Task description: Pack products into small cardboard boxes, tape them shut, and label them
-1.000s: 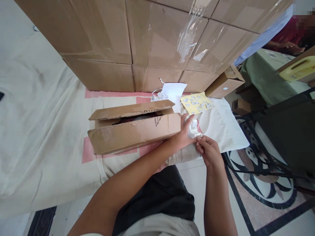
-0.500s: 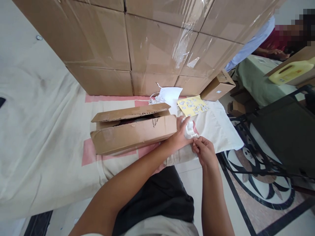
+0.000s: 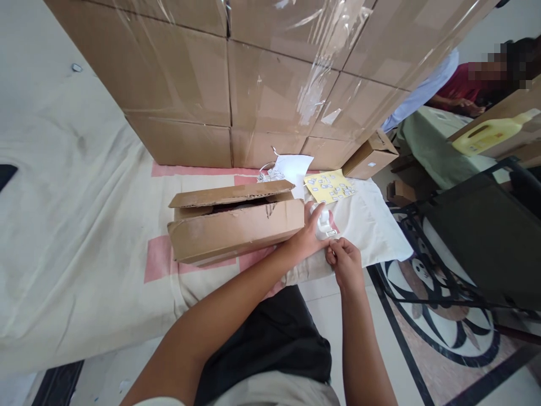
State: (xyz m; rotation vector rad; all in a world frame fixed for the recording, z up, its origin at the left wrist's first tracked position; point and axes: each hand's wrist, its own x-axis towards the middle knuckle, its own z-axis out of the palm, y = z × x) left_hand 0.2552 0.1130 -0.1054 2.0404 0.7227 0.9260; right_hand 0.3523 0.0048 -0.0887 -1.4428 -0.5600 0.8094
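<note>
My left hand (image 3: 308, 237) wraps round a small white tape dispenser (image 3: 324, 221) on the cloth-covered table, just right of a long, partly open cardboard box (image 3: 236, 223). My right hand (image 3: 344, 260) sits right below the dispenser, thumb and fingers pinched together at its front end, on what looks like the tape end. A yellow sheet with several small stickers (image 3: 329, 186) and a white paper (image 3: 292, 167) lie just beyond the hands.
A tall stack of taped cardboard cartons (image 3: 270, 73) walls off the back of the table. A small carton (image 3: 369, 155) leans at its right. Another person (image 3: 465, 84) sits at the far right near a yellow bottle (image 3: 486, 134). A dark metal frame (image 3: 477, 237) stands on the patterned floor.
Both hands and the dispenser stay together; the right hand's pinch has drawn slightly away from the dispenser. The view has shifted a little, moving everything leftward in frame.
</note>
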